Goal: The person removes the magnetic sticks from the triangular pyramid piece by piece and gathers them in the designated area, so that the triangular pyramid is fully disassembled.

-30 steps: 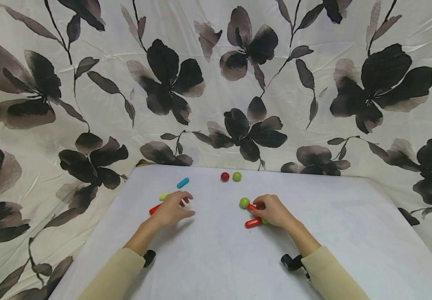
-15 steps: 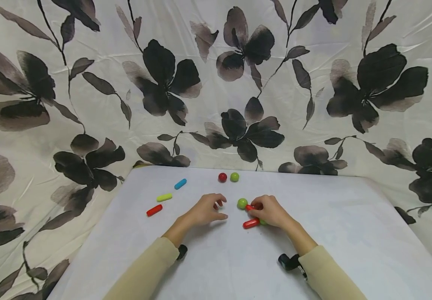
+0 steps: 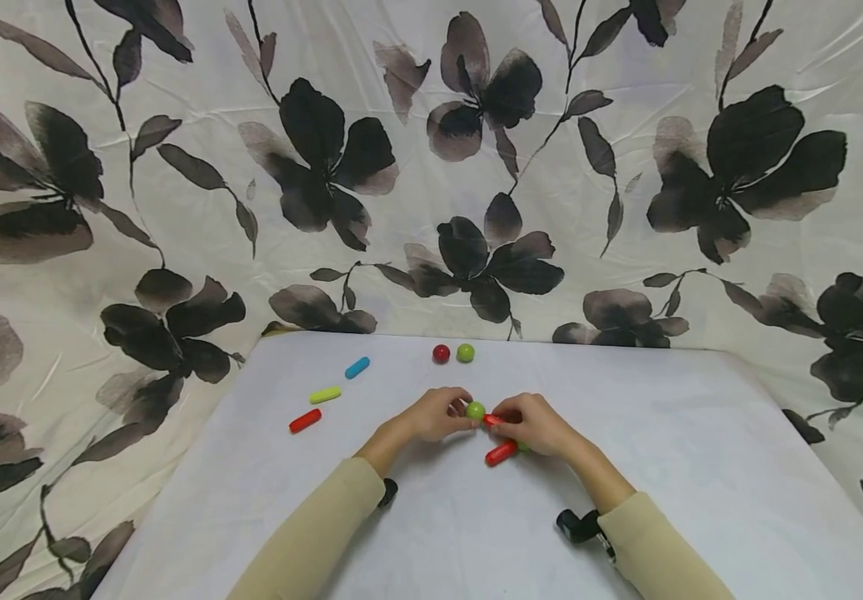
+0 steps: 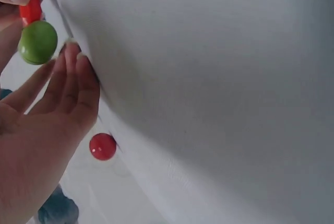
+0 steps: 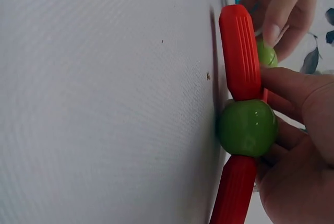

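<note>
A green ball (image 3: pixel 476 411) sits at the end of a short red rod (image 3: pixel 491 420), which my right hand (image 3: pixel 540 425) pinches between thumb and fingers. My left hand (image 3: pixel 439 414) reaches in from the left, its fingers fairly straight and its thumb at the ball. In the left wrist view a gap shows between that ball (image 4: pixel 38 42) and the longer fingertips. Below the right hand, a ridged red rod (image 5: pixel 240 51) meets a second green ball (image 5: pixel 248 127), with another red rod (image 5: pixel 233 190) on its other side. The right palm hides part of these pieces in the head view.
On the white table (image 3: pixel 664 467), a blue rod (image 3: pixel 357 367), a yellow-green rod (image 3: pixel 325 395) and a red rod (image 3: pixel 306 421) lie at the left. A red ball (image 3: pixel 441 354) and a green ball (image 3: pixel 465 352) sit near the back edge, before a floral cloth (image 3: pixel 401 208).
My left hand has moved right, from above the loose rods to the green ball. The right hand stays in nearly the same place, holding the red rod; the ball has shifted slightly left.
</note>
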`<state>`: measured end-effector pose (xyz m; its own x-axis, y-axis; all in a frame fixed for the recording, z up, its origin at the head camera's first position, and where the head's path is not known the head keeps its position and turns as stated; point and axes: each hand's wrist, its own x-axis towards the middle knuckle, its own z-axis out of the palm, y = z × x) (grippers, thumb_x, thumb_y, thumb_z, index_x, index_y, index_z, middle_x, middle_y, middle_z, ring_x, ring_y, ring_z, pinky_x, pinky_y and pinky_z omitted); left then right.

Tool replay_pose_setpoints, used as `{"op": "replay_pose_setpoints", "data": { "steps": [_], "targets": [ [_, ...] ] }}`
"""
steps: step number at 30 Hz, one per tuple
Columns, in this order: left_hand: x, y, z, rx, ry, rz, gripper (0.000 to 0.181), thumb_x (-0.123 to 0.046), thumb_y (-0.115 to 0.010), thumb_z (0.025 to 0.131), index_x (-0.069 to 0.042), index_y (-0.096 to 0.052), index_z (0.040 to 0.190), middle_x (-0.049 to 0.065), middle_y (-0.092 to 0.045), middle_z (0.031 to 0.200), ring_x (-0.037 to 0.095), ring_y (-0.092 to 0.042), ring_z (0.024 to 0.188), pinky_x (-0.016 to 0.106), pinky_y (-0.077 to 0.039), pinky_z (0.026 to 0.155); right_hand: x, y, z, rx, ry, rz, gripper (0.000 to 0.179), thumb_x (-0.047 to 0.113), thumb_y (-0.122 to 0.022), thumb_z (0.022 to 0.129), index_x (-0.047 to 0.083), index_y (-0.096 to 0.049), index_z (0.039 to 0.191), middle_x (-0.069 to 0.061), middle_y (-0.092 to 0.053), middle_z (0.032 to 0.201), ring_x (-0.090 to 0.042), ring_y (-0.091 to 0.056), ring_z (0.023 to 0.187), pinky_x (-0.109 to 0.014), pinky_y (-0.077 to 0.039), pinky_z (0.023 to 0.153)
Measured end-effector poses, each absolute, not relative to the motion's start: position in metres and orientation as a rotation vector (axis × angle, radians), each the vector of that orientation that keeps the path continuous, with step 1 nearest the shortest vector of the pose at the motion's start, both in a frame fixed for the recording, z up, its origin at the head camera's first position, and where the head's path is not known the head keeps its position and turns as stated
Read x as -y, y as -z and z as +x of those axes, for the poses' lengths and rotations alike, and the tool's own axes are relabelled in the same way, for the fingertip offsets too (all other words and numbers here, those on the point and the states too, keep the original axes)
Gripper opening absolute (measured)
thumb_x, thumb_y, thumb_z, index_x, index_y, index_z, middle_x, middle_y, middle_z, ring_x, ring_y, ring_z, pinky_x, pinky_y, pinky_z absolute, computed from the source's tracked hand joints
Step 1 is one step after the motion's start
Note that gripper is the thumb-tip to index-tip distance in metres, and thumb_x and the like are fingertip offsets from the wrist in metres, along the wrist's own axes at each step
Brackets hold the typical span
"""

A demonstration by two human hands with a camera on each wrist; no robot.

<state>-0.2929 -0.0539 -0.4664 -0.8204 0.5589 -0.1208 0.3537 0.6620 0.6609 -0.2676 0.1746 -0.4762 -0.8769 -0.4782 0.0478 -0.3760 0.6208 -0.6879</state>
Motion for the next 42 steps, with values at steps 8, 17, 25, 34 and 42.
{"op": "replay_pose_setpoints", "data": {
  "steps": [8, 17, 25, 34, 42],
  "targets": [
    [0.0527, 0.4672, -0.2958, -2.544, -0.952, 0.675, 0.033, -0.026, -0.072, 0.098, -0.004, -0.069, 0.121, 0.002, -0.066, 0.102, 0.016, -0.057, 0.094, 0.036, -0.050, 0.089, -0.1720, 0.4778, -0.2672, -2.661, 1.106, -0.772, 0.015, 0.016, -0.072, 0.096, 0.006, -0.078, 0.106, 0.001, -0.074, 0.096, -0.011, -0.062, 0.085, -0.029, -0.051, 0.079],
    [0.0522, 0.4662, -0.2981, -2.540, -0.992, 0.685, 0.030, -0.026, -0.073, 0.097, -0.005, -0.070, 0.117, 0.001, -0.067, 0.101, 0.017, -0.058, 0.097, 0.037, -0.050, 0.090, -0.1724, 0.4746, -0.2709, -2.683, 1.045, -0.761, 0.014, 0.019, -0.072, 0.096, 0.007, -0.079, 0.101, 0.004, -0.074, 0.092, -0.009, -0.060, 0.081, -0.028, -0.049, 0.076],
    [0.0521, 0.4656, -0.2971, -2.538, -0.971, 0.667, 0.029, -0.027, -0.073, 0.097, -0.005, -0.071, 0.116, 0.002, -0.067, 0.101, 0.018, -0.058, 0.097, 0.038, -0.050, 0.090, -0.1725, 0.4767, -0.2704, -2.665, 1.076, -0.734, 0.014, 0.021, -0.073, 0.096, 0.009, -0.079, 0.100, 0.004, -0.074, 0.092, -0.010, -0.059, 0.082, -0.029, -0.048, 0.076],
    [0.0542, 0.4677, -0.2994, -2.553, -0.949, 0.665, 0.028, -0.025, -0.071, 0.098, -0.002, -0.069, 0.114, 0.002, -0.065, 0.096, 0.016, -0.056, 0.089, 0.033, -0.049, 0.083, -0.1724, 0.4780, -0.2690, -2.643, 1.078, -0.789, 0.013, 0.020, -0.075, 0.095, 0.009, -0.080, 0.099, 0.006, -0.074, 0.091, -0.010, -0.060, 0.084, -0.027, -0.048, 0.077],
    [0.0555, 0.4670, -0.2998, -2.570, -0.977, 0.631, 0.030, -0.026, -0.072, 0.097, -0.002, -0.069, 0.116, 0.002, -0.064, 0.094, 0.016, -0.056, 0.088, 0.031, -0.048, 0.081, -0.1726, 0.4774, -0.2680, -2.644, 1.073, -0.790, 0.013, 0.021, -0.076, 0.094, 0.010, -0.080, 0.099, 0.007, -0.074, 0.091, -0.010, -0.060, 0.084, -0.028, -0.048, 0.078]
  ]
}}
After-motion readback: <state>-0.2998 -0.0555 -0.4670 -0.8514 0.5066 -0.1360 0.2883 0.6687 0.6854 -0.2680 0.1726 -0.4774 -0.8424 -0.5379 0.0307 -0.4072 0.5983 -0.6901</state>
